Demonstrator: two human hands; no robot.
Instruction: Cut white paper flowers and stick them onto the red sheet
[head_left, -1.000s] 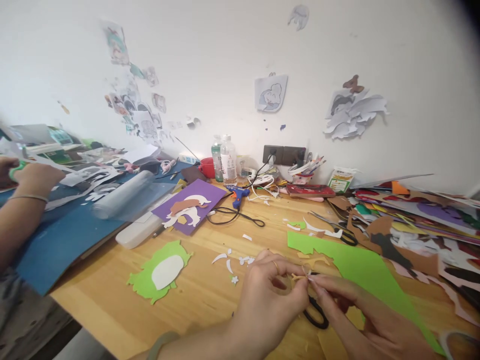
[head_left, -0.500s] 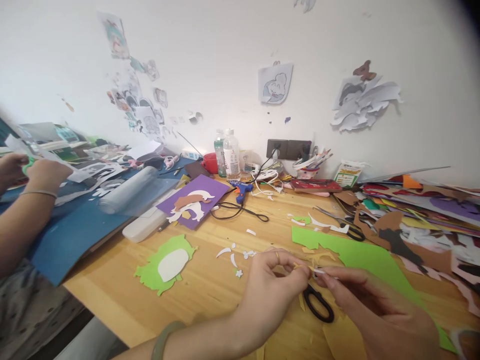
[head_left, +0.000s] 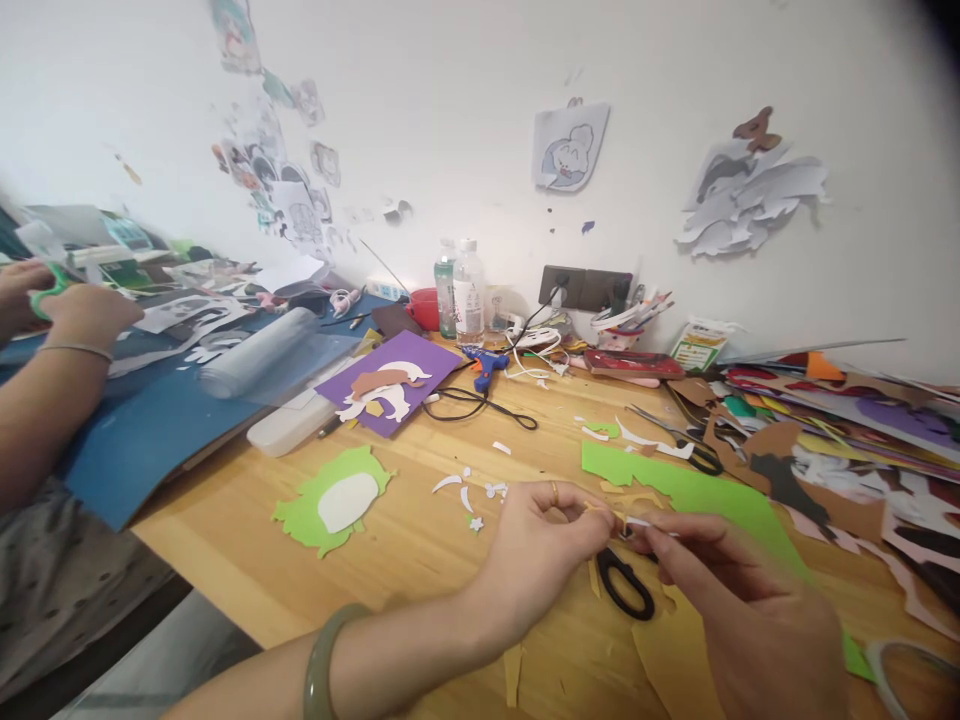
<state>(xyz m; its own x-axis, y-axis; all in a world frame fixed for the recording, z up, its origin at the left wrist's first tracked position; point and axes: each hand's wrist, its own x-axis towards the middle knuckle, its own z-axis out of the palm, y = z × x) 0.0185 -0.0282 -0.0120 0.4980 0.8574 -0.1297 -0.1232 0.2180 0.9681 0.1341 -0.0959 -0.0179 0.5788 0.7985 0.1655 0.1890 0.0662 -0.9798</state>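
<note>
As both hands (head_left: pixel 529 555) (head_left: pixel 739 590) pinch scraps (head_left: pixel 639 521), scissors (head_left: pixel 634 611) lie near.

White wall (head_left: pixel 442 110), paper drawing (head_left: pixel 570 147), dark socket panel (head_left: pixel 562 288), pale wooden table (head_left: pixel 240 560)

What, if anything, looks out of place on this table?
Nothing looks spilled. The untidiest spot is at the right, where brown scraps lie jumbled beside an uneven stack of coloured sheets; small white cutouts lie scattered near the left hand.
</note>
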